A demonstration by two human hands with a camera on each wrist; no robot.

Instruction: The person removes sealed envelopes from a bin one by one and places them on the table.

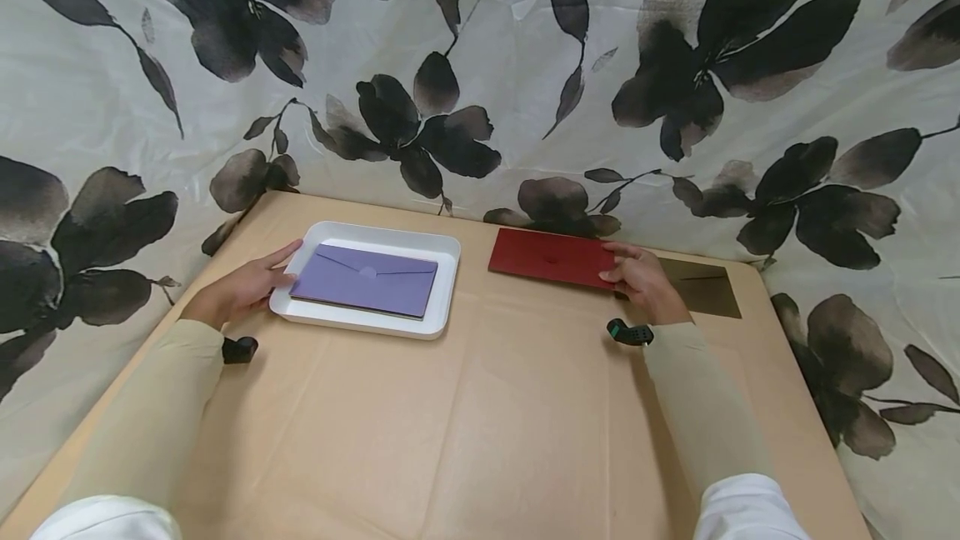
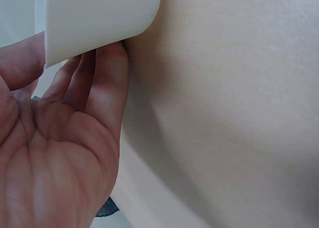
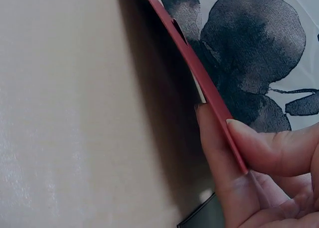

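In the head view, a white tray (image 1: 444,307) lies at the left of the table with a purple envelope (image 1: 390,288) in it. My left hand (image 1: 243,286) grips the tray's left side; the left wrist view shows the thumb at the rim and fingers beneath the tray wall (image 2: 99,18). Farther right, my right hand (image 1: 643,280) pinches the right end of a red envelope (image 1: 547,257). Seen edge-on in the right wrist view, the red envelope (image 3: 199,73) is between thumb and fingers, raised above the table. Beneath the purple envelope, I cannot tell what else lies.
An olive-gold envelope (image 1: 705,288) lies at the table's back right corner, partly behind the right hand. The tan-covered table (image 1: 450,432) meets a white floral curtain (image 1: 525,90) along its back and sides. Both wrists wear dark bands.
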